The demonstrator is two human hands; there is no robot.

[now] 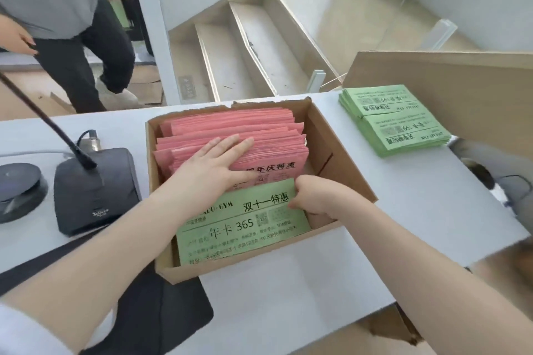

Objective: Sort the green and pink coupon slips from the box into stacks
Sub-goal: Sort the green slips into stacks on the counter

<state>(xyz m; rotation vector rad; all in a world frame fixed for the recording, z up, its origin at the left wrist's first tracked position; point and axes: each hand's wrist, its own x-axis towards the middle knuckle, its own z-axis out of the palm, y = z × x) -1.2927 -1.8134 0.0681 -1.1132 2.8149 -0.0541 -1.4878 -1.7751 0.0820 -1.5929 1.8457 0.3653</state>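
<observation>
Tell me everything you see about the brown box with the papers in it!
The cardboard box is brown, open on top, with a ragged torn rim. It sits on the white table. Inside, many pink slips stand packed on edge, and green slips lie at the near end. The left hand rests flat on the pink slips, while the right hand pinches the top green slip's edge.

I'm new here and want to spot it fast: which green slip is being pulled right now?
Find the open cardboard box mid-table. At its near end, below the pink slips, lies a green slip whose top right corner the right hand pinches. Unlike the green stack outside, it lies inside the box.
</observation>
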